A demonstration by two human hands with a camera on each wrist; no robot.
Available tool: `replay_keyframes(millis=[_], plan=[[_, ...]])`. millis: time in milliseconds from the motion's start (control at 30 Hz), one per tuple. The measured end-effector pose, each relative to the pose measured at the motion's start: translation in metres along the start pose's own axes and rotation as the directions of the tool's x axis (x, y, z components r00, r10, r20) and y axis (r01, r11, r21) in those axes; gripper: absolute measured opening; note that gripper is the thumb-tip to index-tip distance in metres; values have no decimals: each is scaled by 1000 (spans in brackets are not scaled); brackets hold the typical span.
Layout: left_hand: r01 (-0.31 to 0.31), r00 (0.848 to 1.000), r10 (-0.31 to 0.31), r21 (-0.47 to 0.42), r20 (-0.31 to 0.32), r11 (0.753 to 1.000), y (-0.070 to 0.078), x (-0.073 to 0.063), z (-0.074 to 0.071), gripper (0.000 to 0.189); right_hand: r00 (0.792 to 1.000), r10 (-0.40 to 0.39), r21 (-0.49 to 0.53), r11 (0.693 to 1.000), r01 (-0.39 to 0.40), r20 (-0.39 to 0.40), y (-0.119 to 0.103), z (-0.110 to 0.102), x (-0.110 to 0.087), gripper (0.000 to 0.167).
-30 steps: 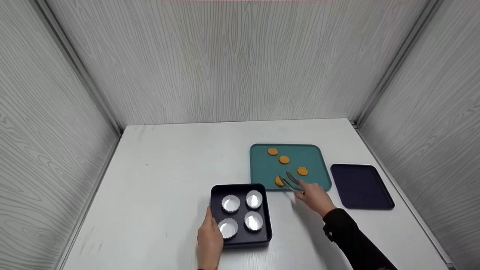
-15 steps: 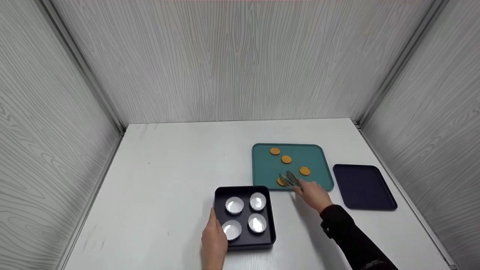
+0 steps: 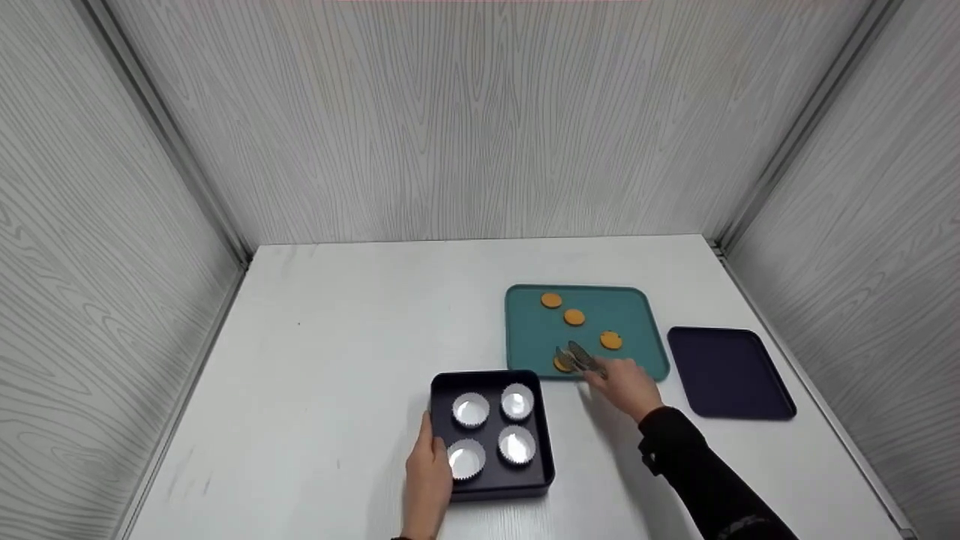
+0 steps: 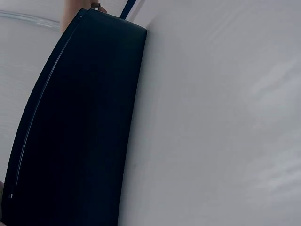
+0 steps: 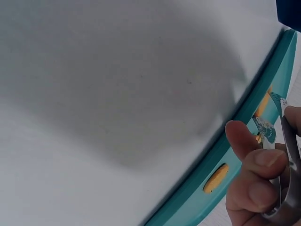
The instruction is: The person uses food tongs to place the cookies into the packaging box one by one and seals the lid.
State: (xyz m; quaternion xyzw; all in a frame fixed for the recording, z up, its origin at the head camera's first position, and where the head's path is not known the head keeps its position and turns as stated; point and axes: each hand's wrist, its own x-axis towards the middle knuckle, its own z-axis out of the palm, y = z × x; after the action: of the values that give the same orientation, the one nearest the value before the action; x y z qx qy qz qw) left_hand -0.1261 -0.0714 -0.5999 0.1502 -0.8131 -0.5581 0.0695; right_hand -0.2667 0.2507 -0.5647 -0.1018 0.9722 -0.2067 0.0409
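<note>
My left hand (image 3: 429, 476) holds the left side of a deep dark navy square pan (image 3: 499, 480). Several white fluted paper cups (image 3: 470, 410) stand inside it. My right hand (image 3: 626, 386) grips small metal tongs (image 3: 583, 358) over the front of a teal tray (image 3: 525, 337). The tongs' tips are around or against an orange disc (image 3: 561, 365), partly hidden by them; whether they pinch it I cannot tell. Other orange discs (image 3: 574, 317) lie flat on the tray. In the right wrist view, my fingers (image 5: 256, 193) wrap the tongs (image 5: 284, 188).
A shallow dark navy tray (image 3: 731, 373) lies to the right of the teal one. The pan's back right corner is close to the teal tray's front left corner. White wood-grain walls (image 3: 472, 120) enclose the white table (image 3: 337, 337) at the back and sides.
The tongs' tips have drawn closer together at the front orange disc. The head view has shifted slightly. My left hand stays on the pan.
</note>
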Motion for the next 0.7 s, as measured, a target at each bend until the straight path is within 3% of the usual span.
replay_keyframes(millis=[133, 467, 700], plan=[[16, 999, -16, -22, 28, 1000, 0, 6, -4, 54, 999, -25, 31, 999, 26, -23, -2, -1, -1, 43], [-48, 996, 53, -67, 74, 997, 1, 31, -7, 54, 996, -42, 27, 999, 44, -73, -9, 1, -8, 40], [-96, 992, 98, -36, 77, 995, -7, 32, 0, 52, 988, -86, 7, 996, 88, -125, -11, 4, -14, 38]])
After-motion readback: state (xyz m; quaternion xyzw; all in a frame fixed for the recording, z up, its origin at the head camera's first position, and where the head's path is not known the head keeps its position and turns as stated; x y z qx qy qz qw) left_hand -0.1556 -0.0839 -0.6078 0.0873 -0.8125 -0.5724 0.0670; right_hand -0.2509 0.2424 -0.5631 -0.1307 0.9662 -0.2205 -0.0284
